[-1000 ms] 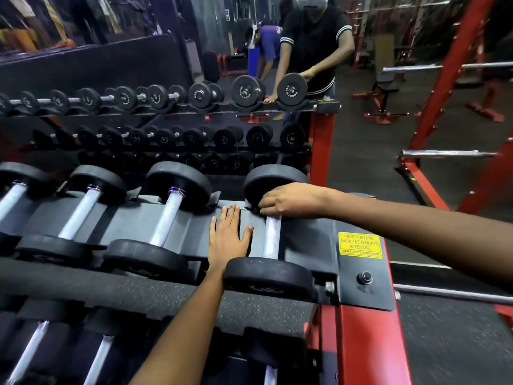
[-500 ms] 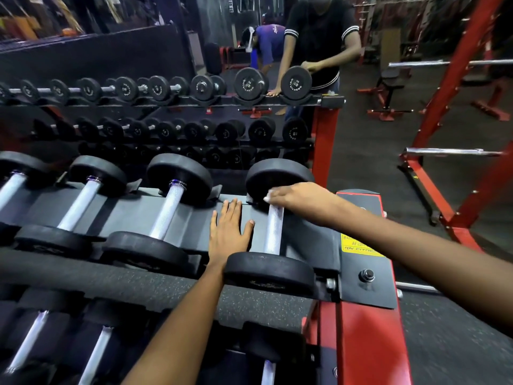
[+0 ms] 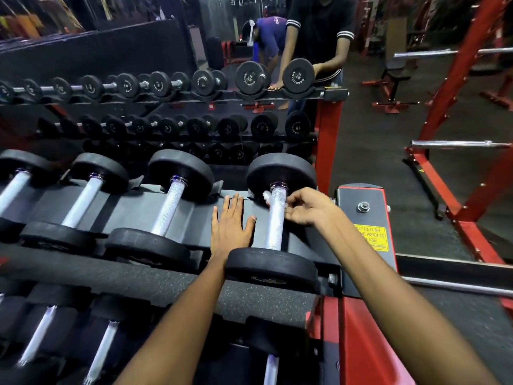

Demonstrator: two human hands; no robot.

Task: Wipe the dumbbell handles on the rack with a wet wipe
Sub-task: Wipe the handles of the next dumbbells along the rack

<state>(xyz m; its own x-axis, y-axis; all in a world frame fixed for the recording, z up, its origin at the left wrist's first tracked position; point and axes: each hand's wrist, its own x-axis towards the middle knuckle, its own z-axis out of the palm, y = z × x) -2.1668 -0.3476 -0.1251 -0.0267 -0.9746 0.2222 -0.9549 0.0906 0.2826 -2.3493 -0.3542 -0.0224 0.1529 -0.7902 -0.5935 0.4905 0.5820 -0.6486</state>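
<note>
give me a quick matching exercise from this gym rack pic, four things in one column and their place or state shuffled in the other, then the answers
Things:
1. left hand
2. right hand
3. wet wipe
4. yellow label

Places or states:
A. white scrap tucked against the far end of the rightmost dumbbell handle
B. lying flat, fingers straight, on the grey rack shelf
C. stuck on the rack's end plate, partly hidden by the right forearm
D. fingers curled at the right side of the handle

Pairs: 1-B, 2-D, 3-A, 4-C
</note>
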